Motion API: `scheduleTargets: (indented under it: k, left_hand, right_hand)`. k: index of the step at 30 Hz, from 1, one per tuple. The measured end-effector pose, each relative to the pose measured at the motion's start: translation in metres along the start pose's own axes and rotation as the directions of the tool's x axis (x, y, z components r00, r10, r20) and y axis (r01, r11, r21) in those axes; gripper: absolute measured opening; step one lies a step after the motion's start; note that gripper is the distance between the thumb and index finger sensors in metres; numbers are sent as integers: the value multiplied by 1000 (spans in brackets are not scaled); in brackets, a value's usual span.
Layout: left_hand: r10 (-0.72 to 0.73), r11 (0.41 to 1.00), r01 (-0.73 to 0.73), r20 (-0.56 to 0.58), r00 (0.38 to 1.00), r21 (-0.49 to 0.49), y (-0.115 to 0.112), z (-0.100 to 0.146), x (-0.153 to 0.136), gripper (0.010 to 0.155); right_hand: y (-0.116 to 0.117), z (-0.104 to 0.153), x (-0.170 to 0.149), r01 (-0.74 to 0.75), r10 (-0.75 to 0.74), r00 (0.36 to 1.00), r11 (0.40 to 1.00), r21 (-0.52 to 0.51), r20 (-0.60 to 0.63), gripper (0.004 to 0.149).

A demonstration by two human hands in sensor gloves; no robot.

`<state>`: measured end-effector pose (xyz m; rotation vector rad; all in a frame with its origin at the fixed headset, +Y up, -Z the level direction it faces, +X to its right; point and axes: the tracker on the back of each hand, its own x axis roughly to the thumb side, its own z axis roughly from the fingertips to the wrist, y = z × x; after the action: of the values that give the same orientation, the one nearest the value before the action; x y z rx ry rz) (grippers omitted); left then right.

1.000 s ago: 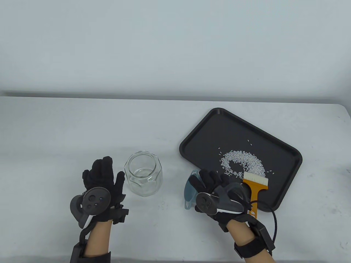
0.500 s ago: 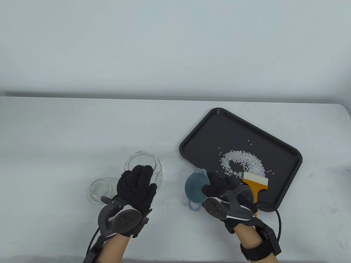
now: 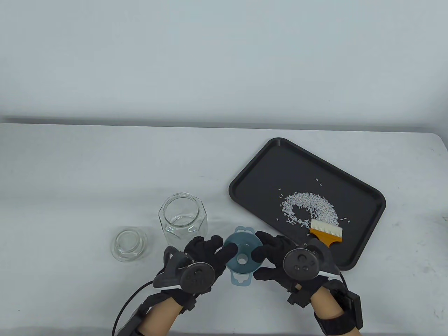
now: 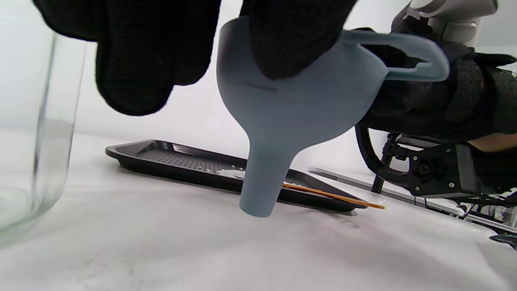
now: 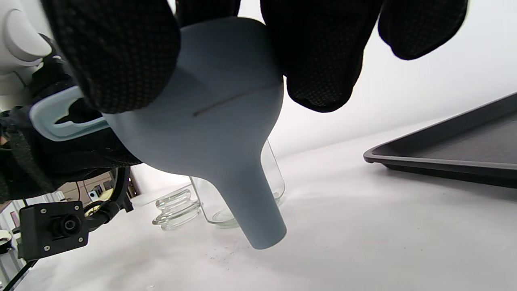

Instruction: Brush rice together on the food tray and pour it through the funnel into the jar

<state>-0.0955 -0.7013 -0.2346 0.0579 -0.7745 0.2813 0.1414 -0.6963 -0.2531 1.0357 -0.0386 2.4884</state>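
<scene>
Two hands hold one funnel above the tabletop.
Left hand and right hand each grip the funnel, spout clear of the tabletop; beyond stand one lid, one open jar, then one tray holding rice and one brush.

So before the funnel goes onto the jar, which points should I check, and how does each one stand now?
1. Jar mouth free: ok. The jar stands upright with its lid off, on the table beside it.
2. Funnel grip: ok. The left hand and right hand both hold the funnel by its bowl.
3. Spout pointing down and off the table: ok, by the left wrist view.
4. Spout over the jar mouth: not ok. The funnel is beside the jar, on the tray side.
5. Rice gathered: ok, mostly. The rice lies in a loose pile on the tray, with a few stray grains.
6. Brush at hand: ok, on the tray.
</scene>
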Motion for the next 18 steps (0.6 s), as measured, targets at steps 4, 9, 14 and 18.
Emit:
scheduleTargets:
  k: [4, 9, 14, 18]
  left_hand:
    - [27, 1000, -27, 12, 1000, 9, -1, 1, -2, 50]
    - [40, 998, -40, 5, 999, 53, 5, 4, -6, 47]
    - [37, 984, -30, -37, 999, 176, 26, 15, -13, 48]
    - [52, 943, -19, -89, 995, 332, 48, 30, -21, 48]
  right_hand:
    - [0, 1, -1, -3, 3, 1000, 1000, -10, 1, 51]
    - [-7, 8, -8, 50, -51, 999, 996, -73, -8, 68]
    - [-23, 19, -19, 67, -75, 997, 976, -208, -33, 80]
    - [-33, 28, -30, 55, -85, 993, 952, -300, -86, 80]
